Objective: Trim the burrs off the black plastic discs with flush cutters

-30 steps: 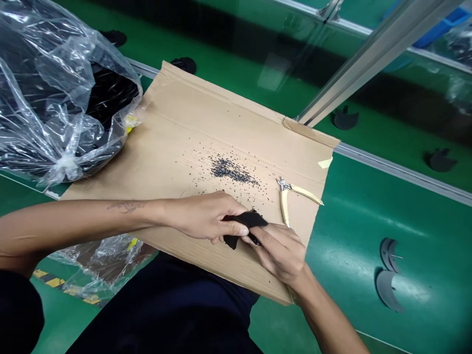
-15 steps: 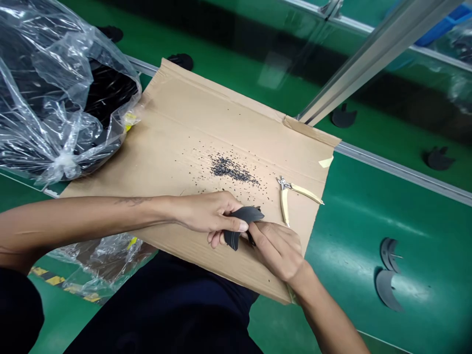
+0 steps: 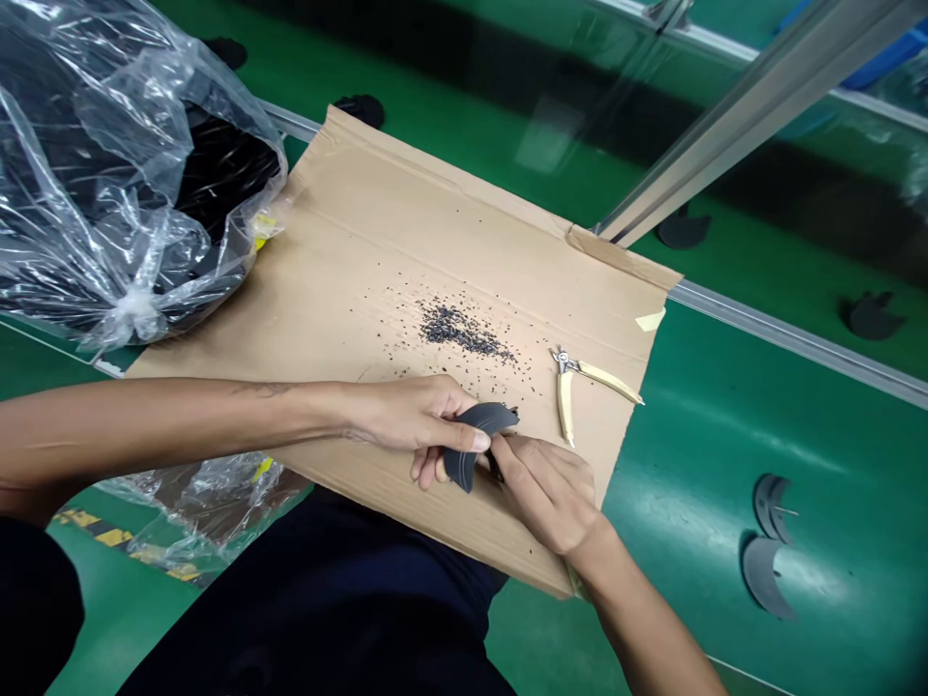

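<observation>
Together, your left hand (image 3: 420,416) and right hand (image 3: 545,483) pinch a curved part (image 3: 480,419); at the cardboard's (image 3: 377,193) left, a polybag (image 3: 94,184) holds black contents (image 3: 224,169).

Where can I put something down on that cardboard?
The cardboard is mostly bare between the plastic bag and the black bits, and beyond the bits toward the far edge. It's crowded around the bits, the cutters, the left hand and right hand.

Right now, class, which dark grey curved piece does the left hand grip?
The dark grey curved piece pinched in the left hand, above tan cardboard; similar pieces at right lie untouched on the green surface.
</observation>
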Demonstrator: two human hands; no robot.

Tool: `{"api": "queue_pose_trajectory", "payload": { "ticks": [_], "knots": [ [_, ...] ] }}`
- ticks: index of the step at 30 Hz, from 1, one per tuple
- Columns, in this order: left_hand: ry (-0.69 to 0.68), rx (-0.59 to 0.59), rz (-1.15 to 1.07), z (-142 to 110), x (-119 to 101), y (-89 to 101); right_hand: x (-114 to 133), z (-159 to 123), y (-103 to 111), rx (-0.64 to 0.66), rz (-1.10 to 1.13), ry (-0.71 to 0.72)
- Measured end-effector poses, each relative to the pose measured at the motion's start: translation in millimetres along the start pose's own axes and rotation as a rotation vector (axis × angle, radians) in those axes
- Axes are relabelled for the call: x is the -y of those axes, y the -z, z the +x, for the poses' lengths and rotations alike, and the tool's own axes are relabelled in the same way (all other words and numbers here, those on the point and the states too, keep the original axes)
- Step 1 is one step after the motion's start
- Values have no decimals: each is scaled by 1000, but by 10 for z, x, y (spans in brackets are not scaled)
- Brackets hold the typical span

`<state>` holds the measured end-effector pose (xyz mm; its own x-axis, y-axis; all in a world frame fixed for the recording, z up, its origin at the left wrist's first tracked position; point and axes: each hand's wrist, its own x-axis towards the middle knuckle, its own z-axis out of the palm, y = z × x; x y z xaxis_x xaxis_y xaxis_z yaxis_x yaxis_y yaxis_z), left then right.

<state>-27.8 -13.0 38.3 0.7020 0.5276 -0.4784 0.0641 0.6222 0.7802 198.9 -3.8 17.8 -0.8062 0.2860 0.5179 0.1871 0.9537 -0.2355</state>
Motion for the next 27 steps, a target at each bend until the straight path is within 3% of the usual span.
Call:
{"api": "queue_pose_trajectory", "payload": {
  "ticks": [5,14,24,27],
  "knots": [
    [-61,-78,194,-84,-83,-64,11,-31,-62,-126,144,-92],
    [-71,-29,278,-102,-196,-78,80,10,24,-114,310,-292],
    [-72,-63,377,-172,-331,-114,78,-8,6,-157,320,-296],
    [-121,-112,444,-135,-361,-121,84,11,-8,-213,324,-353]
  ]
}}
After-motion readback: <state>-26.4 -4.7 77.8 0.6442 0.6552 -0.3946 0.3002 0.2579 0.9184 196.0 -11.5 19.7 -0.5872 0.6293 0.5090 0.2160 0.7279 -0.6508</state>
